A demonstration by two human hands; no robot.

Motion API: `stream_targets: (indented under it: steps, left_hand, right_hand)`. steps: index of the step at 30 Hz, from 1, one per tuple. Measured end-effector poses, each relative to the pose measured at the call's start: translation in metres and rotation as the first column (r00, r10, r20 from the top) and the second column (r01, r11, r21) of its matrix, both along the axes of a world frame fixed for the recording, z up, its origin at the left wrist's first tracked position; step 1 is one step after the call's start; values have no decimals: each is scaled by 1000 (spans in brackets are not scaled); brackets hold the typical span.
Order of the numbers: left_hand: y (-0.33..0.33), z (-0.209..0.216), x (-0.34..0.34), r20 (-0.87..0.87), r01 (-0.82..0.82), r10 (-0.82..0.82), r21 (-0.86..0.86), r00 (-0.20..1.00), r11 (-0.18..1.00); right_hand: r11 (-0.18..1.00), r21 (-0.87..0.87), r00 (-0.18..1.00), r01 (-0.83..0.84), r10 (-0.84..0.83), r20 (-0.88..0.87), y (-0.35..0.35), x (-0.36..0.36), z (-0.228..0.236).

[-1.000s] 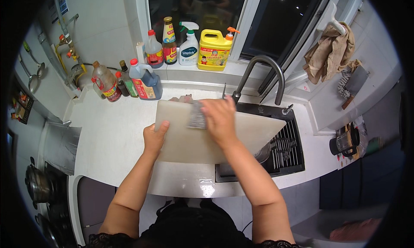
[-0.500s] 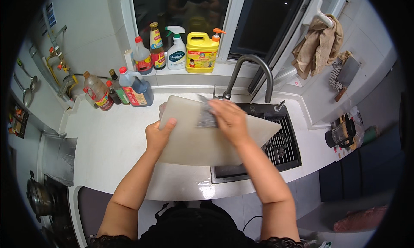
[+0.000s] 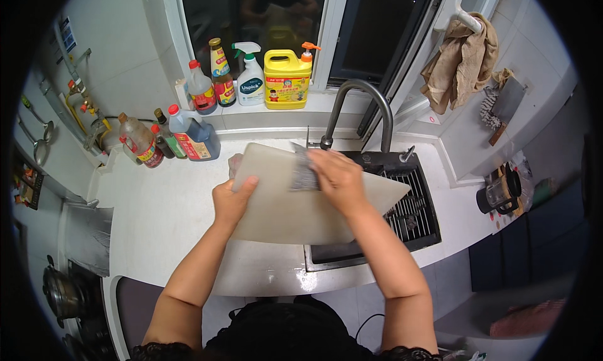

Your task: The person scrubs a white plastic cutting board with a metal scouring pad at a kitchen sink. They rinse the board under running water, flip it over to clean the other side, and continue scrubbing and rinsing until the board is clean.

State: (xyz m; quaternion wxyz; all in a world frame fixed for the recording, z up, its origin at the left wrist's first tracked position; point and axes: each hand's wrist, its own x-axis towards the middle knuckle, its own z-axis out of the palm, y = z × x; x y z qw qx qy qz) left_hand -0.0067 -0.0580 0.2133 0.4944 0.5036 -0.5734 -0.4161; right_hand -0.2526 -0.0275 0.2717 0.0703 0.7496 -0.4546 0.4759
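Observation:
A pale, cream-coloured cutting board (image 3: 276,213) is tilted in front of me, partly over the black sink (image 3: 433,229). My left hand (image 3: 230,197) grips its left edge, the thumb lying on the upper face. Pressed on the board's upper middle is a grey striped cloth (image 3: 304,172), somewhat blurred. My right hand (image 3: 338,177) is closed over that cloth, its fingers bent on top. Part of the cloth is hidden beneath the fingers. Behind the board's left corner, a pinkish thing (image 3: 235,164) peeks out; its kind is hidden.
A dark curved faucet (image 3: 361,87) arches over the sink, which has a slatted rack (image 3: 409,201). Sauce bottles (image 3: 193,135) stand at the back left of the white counter (image 3: 163,216). A spray bottle (image 3: 251,81) and yellow jug (image 3: 287,81) line the sill. A brown cloth (image 3: 458,62) hangs right.
My right hand and the grey cloth have slid slightly right and down over the board. The left hand keeps its grip, and the whole view has shifted a little.

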Motion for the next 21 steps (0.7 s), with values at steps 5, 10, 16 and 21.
stream_targets:
  steps: [5, 10, 16, 21]
  left_hand:
    - [-3, -12, 0, 42, 32, -31, -30, 999, 999]
    - [-1, -15, 5, 11, 34, -33, -65, 999, 997]
    - [-12, 13, -9, 154, 31, 5, -232, 988, 972]
    - [-8, 16, -20, 121, -63, 118, -383, 986, 922]
  right_hand:
    - [1000, -13, 1000, 8, -8, -10, -1, 36, 20]
    - [995, 13, 993, 98, -97, -65, 26, -39, -13]
    - [996, -76, 999, -43, 44, 19, 0, 22, 8]
    - [996, -37, 997, -80, 79, -19, -20, 75, 29]
